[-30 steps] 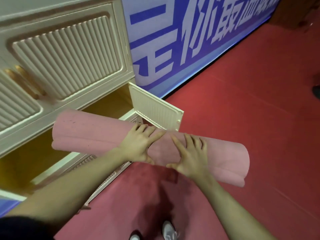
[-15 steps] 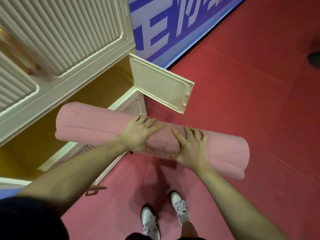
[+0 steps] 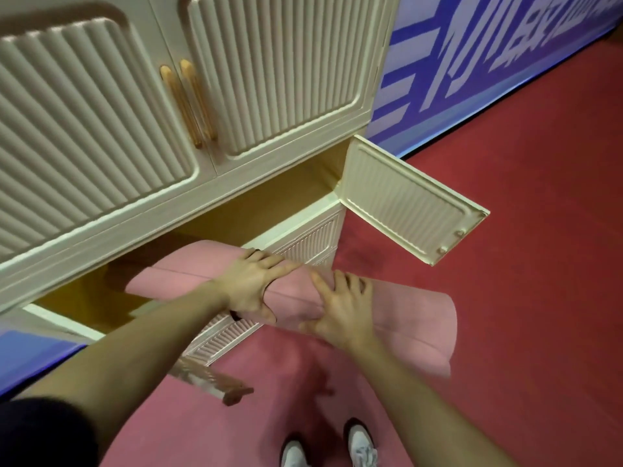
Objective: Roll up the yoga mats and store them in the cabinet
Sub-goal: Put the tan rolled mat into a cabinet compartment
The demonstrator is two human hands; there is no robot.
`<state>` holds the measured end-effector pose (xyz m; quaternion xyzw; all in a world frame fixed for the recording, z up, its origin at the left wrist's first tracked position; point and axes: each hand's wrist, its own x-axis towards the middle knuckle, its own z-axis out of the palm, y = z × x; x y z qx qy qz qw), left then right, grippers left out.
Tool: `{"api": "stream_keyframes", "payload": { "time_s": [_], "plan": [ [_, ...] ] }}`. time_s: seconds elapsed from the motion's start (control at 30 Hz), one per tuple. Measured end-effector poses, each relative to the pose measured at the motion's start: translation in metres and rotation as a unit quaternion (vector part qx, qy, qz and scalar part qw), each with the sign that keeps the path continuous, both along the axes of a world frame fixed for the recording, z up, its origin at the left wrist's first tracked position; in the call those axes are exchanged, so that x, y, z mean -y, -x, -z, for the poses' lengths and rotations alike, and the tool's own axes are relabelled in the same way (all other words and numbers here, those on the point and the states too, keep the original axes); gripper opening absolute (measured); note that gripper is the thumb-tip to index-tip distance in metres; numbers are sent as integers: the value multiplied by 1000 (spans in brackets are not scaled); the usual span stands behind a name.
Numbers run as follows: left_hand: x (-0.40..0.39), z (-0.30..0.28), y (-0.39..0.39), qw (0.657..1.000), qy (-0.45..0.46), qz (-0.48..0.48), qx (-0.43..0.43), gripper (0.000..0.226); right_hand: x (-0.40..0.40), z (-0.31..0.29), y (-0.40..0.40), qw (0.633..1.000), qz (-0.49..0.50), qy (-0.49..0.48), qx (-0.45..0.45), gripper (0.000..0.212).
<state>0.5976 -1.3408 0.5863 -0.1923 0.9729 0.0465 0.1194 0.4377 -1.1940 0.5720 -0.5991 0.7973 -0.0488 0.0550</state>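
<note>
Nearest, frame bottom: white shoes (image 3: 362,448), pair, on red carpet (image 3: 526,298). Dark sleeve (image 3: 43,433) at lower left.

Bare forearms x2, reaching up-frame to mat.

Right hand (image 3: 342,313): fingers spread, curled over top of rolled pink yoga mat (image 3: 413,326), thumb on near side; grips roll at approx. mid-length.

Left hand (image 3: 251,286): fingers spread across top of same roll, thumb hooked round near side; grips roll just beside right hand, hands not touching.

Mat: rolled, pink, held roughly horizontal, off floor. Left end inside open lower compartment (image 3: 269,203) of cabinet (image 3: 111,210), in shadow there; right end sticks out well clear of cabinet, over carpet. Loose outer edge visible along roll. Whether left end rests on compartment floor: can't tell.

Below mat: ribbed cream bottom panel (image 3: 303,242) of cabinet, partly hidden by arm and roll. Blurred cream piece w/ brown end (image 3: 215,382) low at left of centre; ID unclear.

Compartment: yellowish-brown interior. Small door (image 3: 409,205) swung out to right, inner face up-frame, ribbed, hardware at far edge.

Above: upper doors (image 3: 269,69) x2, cream, ribbed, closed; amber handles (image 3: 188,102), pair, side by side at centre seam.

Farthest: blue-white banner (image 3: 472,62) w/ large lettering along wall, top right; blue strip again at far left below cabinet.
</note>
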Motion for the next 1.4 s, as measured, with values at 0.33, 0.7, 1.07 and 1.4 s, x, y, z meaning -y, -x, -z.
{"api": "stream_keyframes", "payload": {
  "time_s": [0.33, 0.7, 1.07, 1.4],
  "plan": [
    [20, 17, -51, 983, 24, -159, -89, 118, 77, -14, -13, 984, -144, 40, -92, 100],
    [24, 23, -33, 932, 65, -345, -88, 128, 151, -3, 11, 961, -261, 47, -79, 102],
    [23, 59, -11, 889, 154, -412, -126, 110, 200, 21, 36, 933, -346, 51, -90, 102],
    [36, 78, -6, 877, 226, -353, -234, 87, 202, 35, 46, 820, -474, 313, -71, 60]
  ]
}}
